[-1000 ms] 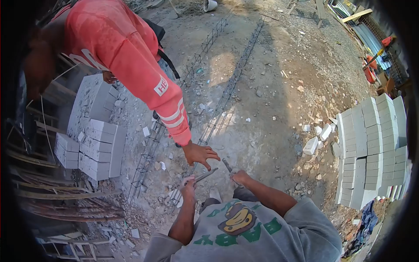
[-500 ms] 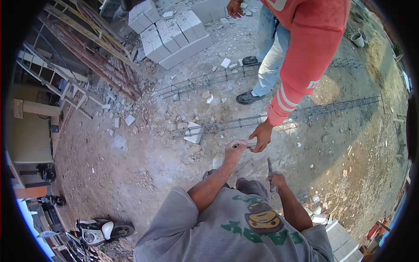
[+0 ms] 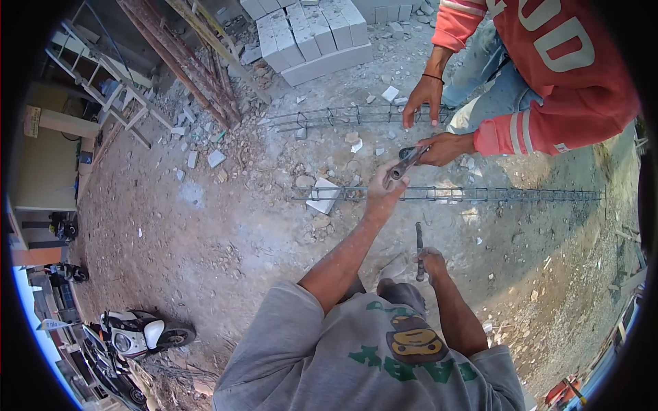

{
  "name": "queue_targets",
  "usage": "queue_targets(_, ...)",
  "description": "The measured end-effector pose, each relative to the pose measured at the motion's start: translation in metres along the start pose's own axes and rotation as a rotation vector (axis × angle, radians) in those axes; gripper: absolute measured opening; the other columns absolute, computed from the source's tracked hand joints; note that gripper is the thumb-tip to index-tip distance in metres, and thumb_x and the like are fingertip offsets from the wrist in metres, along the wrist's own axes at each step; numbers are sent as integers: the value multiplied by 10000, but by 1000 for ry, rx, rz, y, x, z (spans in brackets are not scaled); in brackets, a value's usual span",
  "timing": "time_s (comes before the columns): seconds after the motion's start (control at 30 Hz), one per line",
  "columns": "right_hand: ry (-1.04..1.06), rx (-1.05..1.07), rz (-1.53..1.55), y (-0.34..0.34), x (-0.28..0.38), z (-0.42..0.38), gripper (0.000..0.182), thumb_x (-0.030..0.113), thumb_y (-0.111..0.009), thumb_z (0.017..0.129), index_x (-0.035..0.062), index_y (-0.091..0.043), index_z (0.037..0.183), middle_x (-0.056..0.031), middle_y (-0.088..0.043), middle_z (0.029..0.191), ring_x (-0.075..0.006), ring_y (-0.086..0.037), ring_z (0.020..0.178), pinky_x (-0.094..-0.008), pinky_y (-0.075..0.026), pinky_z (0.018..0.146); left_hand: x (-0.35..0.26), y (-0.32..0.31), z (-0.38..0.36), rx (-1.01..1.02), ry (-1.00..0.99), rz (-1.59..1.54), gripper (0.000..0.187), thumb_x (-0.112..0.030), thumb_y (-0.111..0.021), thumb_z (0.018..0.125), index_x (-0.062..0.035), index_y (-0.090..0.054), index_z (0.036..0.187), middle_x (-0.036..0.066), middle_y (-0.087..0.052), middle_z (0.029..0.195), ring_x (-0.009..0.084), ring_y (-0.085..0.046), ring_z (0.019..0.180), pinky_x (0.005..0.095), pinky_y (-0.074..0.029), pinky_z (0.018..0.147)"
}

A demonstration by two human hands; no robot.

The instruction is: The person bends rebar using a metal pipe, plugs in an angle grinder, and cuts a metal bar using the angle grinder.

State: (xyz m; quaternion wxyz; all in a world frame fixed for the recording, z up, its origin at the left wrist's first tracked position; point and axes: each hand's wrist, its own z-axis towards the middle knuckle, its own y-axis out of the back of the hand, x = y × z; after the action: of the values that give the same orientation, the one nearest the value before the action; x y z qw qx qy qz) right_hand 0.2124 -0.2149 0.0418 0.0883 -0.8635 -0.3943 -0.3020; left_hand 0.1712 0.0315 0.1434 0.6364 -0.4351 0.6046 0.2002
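My left hand is stretched forward and closed on one end of a grey metal hand tool. A person in a red hooded top grips the tool's other end with one hand; their other hand rests on the far rebar cage. My right hand is close to my body, shut on a short dark metal rod that points away from me. A long rebar cage lies on the ground just under the held tool.
Grey concrete blocks are stacked at the back, with rusty bars and timber to their left. A broken block piece lies at the near cage's left end. A scooter stands at lower left. Rubble covers the dirt ground.
My left hand has lifted further forward with the tool. The person in red has shifted right, bent lower, and now has a second hand on the far cage. My right hand stays put.
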Motion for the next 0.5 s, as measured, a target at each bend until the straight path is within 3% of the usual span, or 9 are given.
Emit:
queue_targets(0.1,-11,20,32,-36,13,11,102,85,-518,816,40,-597,861,-90,-627,788,-190,-595,718,-310,-453,641,15,48,0,5,90,36,495,-230,-678,857,26,-494,1239,121,-595,1126,170,-557,1066,280,-417,938)
queue_targets(0.17,4,22,31,-57,24,19,112,98,-528,815,49,-617,861,-91,-639,790,-181,-589,702,-327,-456,613,17,91,-19,-7,281,156,447,-259,-663,868,9,-531,1201,95,-612,1083,156,-584,1011,277,-460,855)
queue_targets(0.23,22,43,16,-75,38,29,122,106,-536,814,45,-623,874,-96,-645,799,-179,-593,712,-330,-455,609,48,147,-45,-16,345,359,375,-257,-626,888,-11,-561,1163,80,-627,1054,140,-610,963,270,-485,752)
queue_targets(0.3,73,78,-21,-93,58,37,129,107,-542,813,36,-626,881,-100,-649,804,-178,-597,719,-327,-454,613,52,184,-72,-126,531,318,301,-231,-611,880,-39,-592,1112,63,-657,967,139,-647,862,245,-481,638)
queue_targets(0.4,157,115,-128,-112,92,31,131,98,-544,814,19,-624,882,-100,-651,800,-174,-600,714,-312,-449,626,65,241,-96,-186,688,577,407,-179,-599,849,-50,-532,1230,71,-673,833,151,-659,682,258,-479,521)
queue_targets(0.5,178,79,-202,-140,111,29,121,83,-534,830,13,-620,879,-91,-652,782,-167,-587,682,-299,-443,642,108,323,-103,-150,844,978,516,-200,-597,773,-37,-506,1254,106,-672,732,194,-655,641,327,-527,617)
